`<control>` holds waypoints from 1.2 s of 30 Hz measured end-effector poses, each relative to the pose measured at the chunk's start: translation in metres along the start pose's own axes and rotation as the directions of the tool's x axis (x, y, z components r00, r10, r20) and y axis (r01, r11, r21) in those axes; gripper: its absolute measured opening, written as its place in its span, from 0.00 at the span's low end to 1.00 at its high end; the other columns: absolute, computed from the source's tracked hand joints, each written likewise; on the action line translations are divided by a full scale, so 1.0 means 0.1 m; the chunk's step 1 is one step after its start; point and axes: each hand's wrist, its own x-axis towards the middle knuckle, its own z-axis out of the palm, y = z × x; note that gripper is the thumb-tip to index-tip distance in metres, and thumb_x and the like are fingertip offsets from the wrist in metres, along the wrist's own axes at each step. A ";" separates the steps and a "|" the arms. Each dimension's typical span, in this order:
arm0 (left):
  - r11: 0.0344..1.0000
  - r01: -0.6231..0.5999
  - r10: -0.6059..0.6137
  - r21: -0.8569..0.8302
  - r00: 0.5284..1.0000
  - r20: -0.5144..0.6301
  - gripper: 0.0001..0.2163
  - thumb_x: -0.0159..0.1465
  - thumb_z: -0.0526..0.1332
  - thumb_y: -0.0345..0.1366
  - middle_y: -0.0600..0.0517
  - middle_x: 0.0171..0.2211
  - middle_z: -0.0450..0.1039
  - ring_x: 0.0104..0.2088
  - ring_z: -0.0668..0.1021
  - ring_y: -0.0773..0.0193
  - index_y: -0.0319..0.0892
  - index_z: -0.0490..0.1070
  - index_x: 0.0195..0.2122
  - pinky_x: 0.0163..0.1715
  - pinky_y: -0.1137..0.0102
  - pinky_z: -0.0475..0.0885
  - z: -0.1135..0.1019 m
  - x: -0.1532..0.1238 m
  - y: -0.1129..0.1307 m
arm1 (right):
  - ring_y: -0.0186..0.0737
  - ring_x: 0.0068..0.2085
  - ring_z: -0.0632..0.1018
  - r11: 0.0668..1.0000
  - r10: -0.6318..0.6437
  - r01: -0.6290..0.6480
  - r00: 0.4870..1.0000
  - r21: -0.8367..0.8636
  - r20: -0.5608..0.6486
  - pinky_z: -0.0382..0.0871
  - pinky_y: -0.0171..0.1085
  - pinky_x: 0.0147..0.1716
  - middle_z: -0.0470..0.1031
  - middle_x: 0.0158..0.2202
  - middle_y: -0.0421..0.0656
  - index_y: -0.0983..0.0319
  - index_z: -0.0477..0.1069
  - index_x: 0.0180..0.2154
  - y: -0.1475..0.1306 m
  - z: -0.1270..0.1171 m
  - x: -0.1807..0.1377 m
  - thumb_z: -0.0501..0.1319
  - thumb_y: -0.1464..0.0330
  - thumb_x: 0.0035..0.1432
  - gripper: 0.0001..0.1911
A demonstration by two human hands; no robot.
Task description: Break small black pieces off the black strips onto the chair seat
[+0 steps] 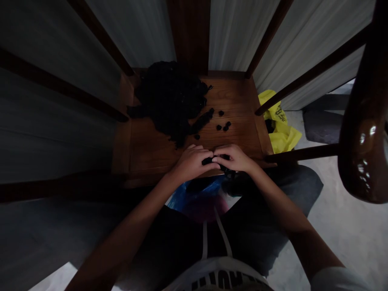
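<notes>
Left grip (192, 161) and right grip (234, 157) both pinch the black strip (207, 161) between them.

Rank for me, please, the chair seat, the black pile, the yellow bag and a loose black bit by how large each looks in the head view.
1. Chair seat
2. Black pile
3. Yellow bag, partly hidden
4. Loose black bit; the separate bits look too alike to rank among themselves.

Blk pile (172, 97), brn grained seat (233, 93), yel bag (284, 139)
</notes>
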 end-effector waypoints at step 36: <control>0.983 0.096 -0.077 0.154 0.989 -0.123 0.11 0.69 0.53 0.41 0.47 0.35 0.75 0.38 0.75 0.56 0.40 0.66 0.44 0.41 0.62 0.64 0.12 -0.01 0.04 | 0.23 0.13 0.62 0.786 0.219 -0.236 0.971 0.572 0.101 0.53 0.24 0.13 0.65 0.17 0.31 0.63 0.65 0.34 -0.10 0.15 0.07 0.54 0.58 0.66 0.15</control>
